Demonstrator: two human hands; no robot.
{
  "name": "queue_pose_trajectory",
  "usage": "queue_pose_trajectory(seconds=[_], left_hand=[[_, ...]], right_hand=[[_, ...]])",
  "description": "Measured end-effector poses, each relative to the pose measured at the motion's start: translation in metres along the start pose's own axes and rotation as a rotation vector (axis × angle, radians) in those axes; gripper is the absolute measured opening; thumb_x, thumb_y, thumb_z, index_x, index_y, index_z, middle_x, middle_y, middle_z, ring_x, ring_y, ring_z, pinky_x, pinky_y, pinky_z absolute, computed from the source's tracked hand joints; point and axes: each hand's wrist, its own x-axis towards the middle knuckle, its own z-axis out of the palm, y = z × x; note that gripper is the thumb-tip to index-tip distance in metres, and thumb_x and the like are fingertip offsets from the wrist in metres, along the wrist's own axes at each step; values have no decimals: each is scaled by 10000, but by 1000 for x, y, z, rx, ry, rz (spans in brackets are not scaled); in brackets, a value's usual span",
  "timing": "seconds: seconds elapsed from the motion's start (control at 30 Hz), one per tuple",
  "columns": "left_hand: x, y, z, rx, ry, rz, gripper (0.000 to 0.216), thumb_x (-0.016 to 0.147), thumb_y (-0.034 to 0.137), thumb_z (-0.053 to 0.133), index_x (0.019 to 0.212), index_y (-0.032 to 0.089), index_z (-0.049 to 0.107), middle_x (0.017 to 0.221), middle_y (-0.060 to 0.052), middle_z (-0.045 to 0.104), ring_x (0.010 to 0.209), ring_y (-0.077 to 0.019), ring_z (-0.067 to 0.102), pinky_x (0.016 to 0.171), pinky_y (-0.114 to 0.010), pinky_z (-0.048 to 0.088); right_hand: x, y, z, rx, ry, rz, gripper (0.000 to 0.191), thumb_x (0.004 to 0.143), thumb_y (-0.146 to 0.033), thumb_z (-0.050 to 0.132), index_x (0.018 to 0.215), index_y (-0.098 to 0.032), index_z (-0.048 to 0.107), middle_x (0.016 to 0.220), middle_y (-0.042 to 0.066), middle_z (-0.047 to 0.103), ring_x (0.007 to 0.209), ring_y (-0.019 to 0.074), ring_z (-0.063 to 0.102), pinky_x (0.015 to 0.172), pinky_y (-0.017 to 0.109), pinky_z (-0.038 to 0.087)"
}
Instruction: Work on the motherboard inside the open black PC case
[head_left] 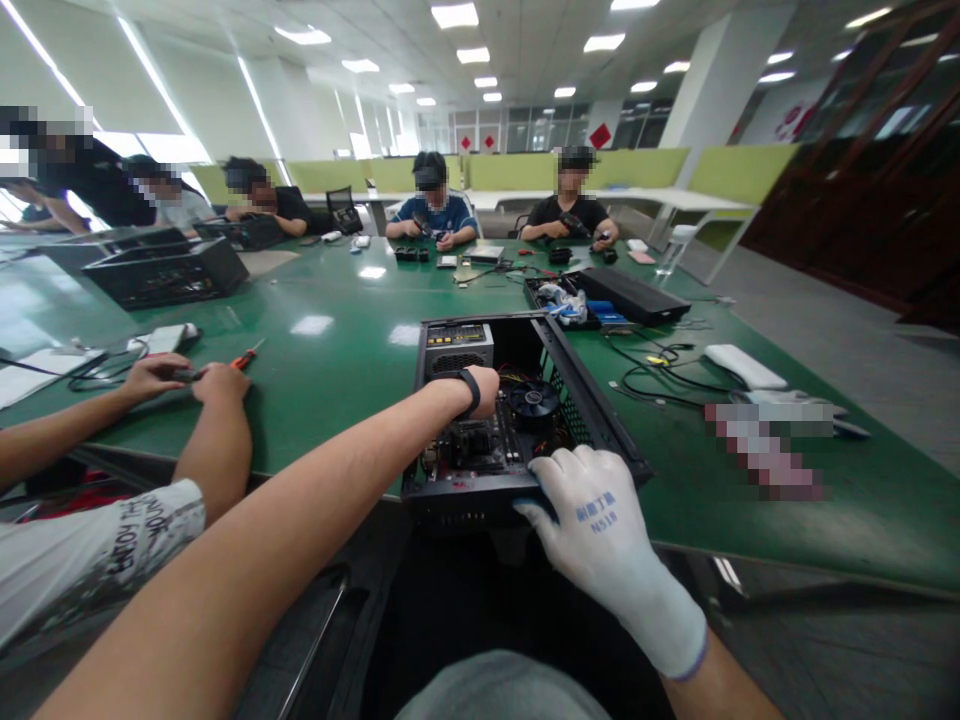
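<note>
An open black computer case (517, 487) lies on its side in front of me at the table's near edge. Inside it I see a power supply (461, 345), a round black fan (534, 398) and a dark circuit board (472, 445). My left hand (484, 390), bare with a black wristband (470, 392), reaches inside, left of the fan. Its fingers look curled downward; their tips and anything between them are hidden. A white glove covers my right hand (592, 505), which grips the near right rim of the case, thumb outside and fingers over the edge.
On the left, a co-worker's hands (180, 380) hold a small part near an orange screwdriver (244, 358). A box with blue-white gloves (566, 303), cables (637, 370) and a white block (746, 367) lie on the right. Other people sit across the green table (337, 335).
</note>
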Motion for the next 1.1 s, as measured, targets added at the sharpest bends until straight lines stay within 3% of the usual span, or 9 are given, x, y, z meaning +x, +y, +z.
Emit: queue_pose_trajectory(seconds=[0.2, 0.43, 0.8, 1.1], left_hand=[[7, 0, 17, 34, -79, -34, 310, 762, 256, 691, 1040, 130, 746, 1085, -143, 734, 1011, -258, 680, 860, -287, 529], [27, -16, 31, 18, -78, -75, 435, 604, 267, 806, 1024, 164, 758, 1048, -127, 747, 964, -254, 694, 822, -256, 547], [42, -20, 39, 4, -91, -130, 607, 451, 297, 900, 1027, 155, 768, 1049, -142, 747, 957, -279, 704, 804, -266, 566], [38, -9, 29, 68, -132, -90, 581, 489, 302, 894, 1033, 139, 767, 1051, -152, 747, 978, -296, 698, 849, -308, 560]], right_hand=[[-10, -1, -1, 18, 13, -5, 246, 831, -446, 653, 960, -238, 628, 858, 55, 614, 815, 244, 468, 724, 368, 220], [-9, 0, 1, -9, 47, -28, 266, 823, -458, 653, 954, -228, 626, 835, 59, 607, 806, 248, 470, 717, 372, 222], [-9, 0, 0, -27, 21, -20, 278, 834, -474, 636, 971, -232, 625, 840, 62, 611, 808, 252, 470, 707, 374, 216], [-9, -1, 0, -23, 17, -20, 267, 826, -458, 643, 970, -233, 629, 844, 67, 616, 810, 250, 463, 710, 372, 218]])
